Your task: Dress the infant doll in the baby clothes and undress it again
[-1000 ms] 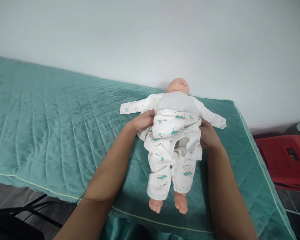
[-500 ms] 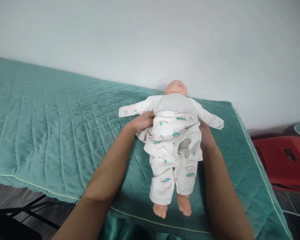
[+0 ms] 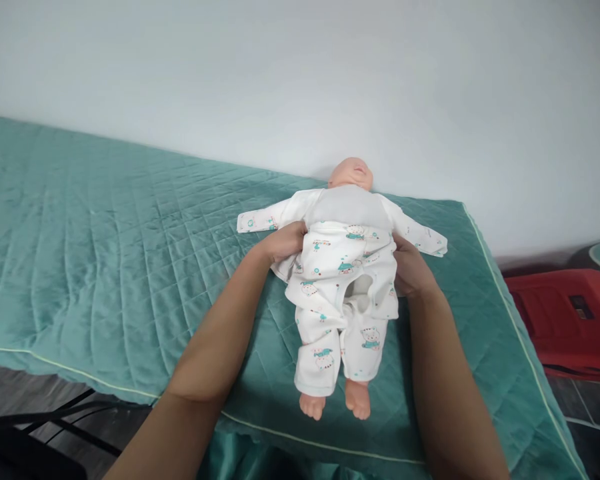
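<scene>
A baby doll (image 3: 351,175) lies on its back on a green quilted cover, its head toward the wall and bare feet toward me. White printed trousers (image 3: 325,320), with an opening at the crotch, reach up over its belly. Its white long-sleeved top (image 3: 265,219) spreads out to both sides. My left hand (image 3: 287,241) is closed on the trousers' waist at the left side, fingertips tucked out of sight. On the opposite side, my right hand (image 3: 411,268) grips the waist of the trousers, its fingers partly hidden behind the cloth.
The green quilted cover (image 3: 105,253) runs along the white wall (image 3: 260,80). A red plastic object (image 3: 570,320) stands beyond its right edge. Dark metal bars (image 3: 65,420) show at the lower left.
The doll's legs and the trousers have shifted slightly left and upward. My right hand has come a little left and shows more fully; my left hand has barely moved.
</scene>
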`<state>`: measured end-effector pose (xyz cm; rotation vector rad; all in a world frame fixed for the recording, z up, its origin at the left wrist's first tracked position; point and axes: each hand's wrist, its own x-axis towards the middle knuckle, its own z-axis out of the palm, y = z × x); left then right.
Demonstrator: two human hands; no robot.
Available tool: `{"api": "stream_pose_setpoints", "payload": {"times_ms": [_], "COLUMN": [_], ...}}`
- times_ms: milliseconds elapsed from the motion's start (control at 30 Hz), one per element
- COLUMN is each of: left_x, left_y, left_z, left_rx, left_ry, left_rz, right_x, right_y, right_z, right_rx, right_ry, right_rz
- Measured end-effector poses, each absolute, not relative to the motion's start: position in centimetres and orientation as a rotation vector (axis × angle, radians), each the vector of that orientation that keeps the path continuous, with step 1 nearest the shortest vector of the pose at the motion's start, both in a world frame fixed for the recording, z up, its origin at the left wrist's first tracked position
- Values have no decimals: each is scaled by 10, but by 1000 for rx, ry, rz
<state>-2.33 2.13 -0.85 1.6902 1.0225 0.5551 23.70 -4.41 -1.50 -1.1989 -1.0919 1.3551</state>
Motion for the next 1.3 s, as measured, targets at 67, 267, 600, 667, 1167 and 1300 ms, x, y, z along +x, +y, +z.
{"api": "stream_pose_setpoints", "payload": {"times_ms": [67, 267, 600, 667, 1167, 1300], "left_x": [-23, -27, -42, -44, -27, -29], "left_y": [21, 25, 22, 19, -3, -2], "left_z": [-9, -11, 2, 5, 31, 29], "left_rx": [1722, 1850, 1777, 1705, 2084, 2176], "left_ry": [1029, 1138, 1247, 1301, 956, 985], "left_rz": [551, 509, 589, 719, 801, 768], "right_x": [237, 240, 251, 252, 228, 236], "right_y": [-43, -41, -35, -34, -54, -51], "right_z": [-17, -24, -30, -28, 11, 11], "right_rx": [-1188, -1253, -1595, -1687, -1302, -1292], "right_ry": [-1090, -1151, -1367, -1437, -1656, -1777], "right_rz": [1358, 1249, 950, 811, 695, 728]}}
